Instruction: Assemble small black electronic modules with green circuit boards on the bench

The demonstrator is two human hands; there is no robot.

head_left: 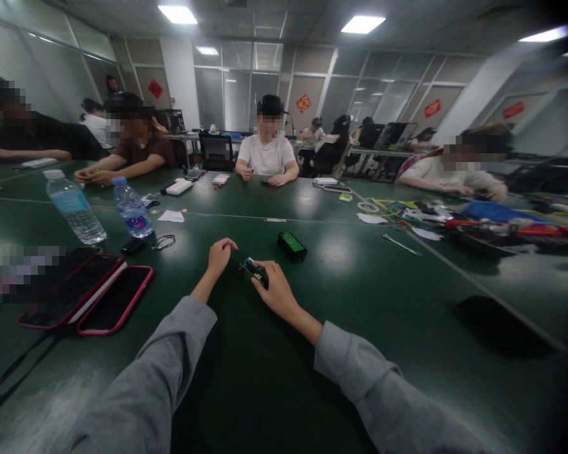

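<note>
My right hand (275, 290) is closed around a small dark electronic device (250, 270) with blue and white parts, low over the green table. Thumb and fingers grip it from its right side. Just left of the device hovers my left hand (220, 255), its fingers bent loosely toward it, one stretched out. Nothing shows in that hand, and a gap separates it from the device. A black box with a green top (292, 244) rests on the table beyond my right hand.
Left of my arms lie a phone in a pink-edged case (116, 299), two water bottles (131, 208) and a coiled black cable (165, 241). Tangled cables and tools (435, 214) spread at the right, near a metal wrench-like tool (401, 244). Several people sit around the table.
</note>
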